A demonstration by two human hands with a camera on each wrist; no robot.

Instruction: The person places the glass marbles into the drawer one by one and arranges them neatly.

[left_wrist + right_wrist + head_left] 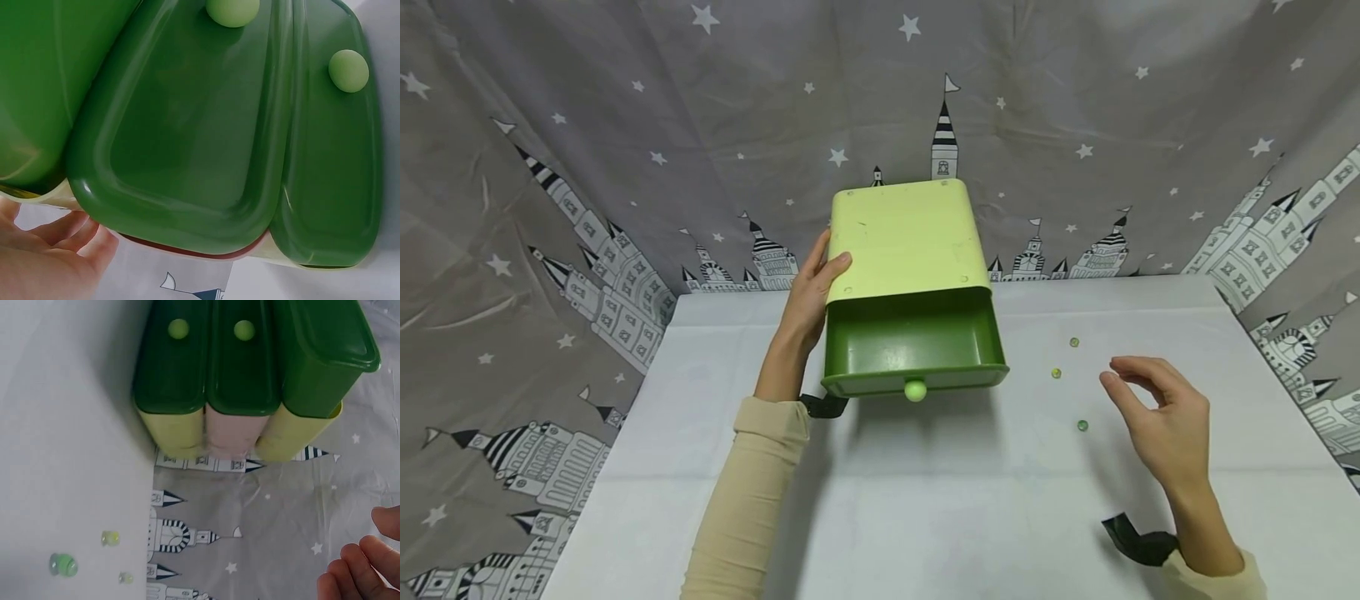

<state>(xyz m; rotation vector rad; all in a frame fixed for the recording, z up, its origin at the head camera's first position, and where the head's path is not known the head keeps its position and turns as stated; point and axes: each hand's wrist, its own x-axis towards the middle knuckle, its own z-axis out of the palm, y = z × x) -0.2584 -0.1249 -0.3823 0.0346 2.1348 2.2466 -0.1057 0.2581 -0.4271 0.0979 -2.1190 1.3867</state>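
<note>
1. The step in hand looks like gathering the marbles into the pulled-out top drawer of the drawer cabinet, which stands near the table's far edge.
2. The left hand lies with straight fingers against the cabinet's left side, steadying it; the right hand hovers empty, fingers loosely curled, near three marbles toward the table's right edge.
3. The next move probably calls for a fine fingertip pinch; round glass rolls off easily.
4. The cabinet is smooth, glossy plastic with rounded corners; pale green shell, dark green drawers, ball-shaped knob; the marbles are small translucent green spheres; the tablecloth is matte white.
</note>
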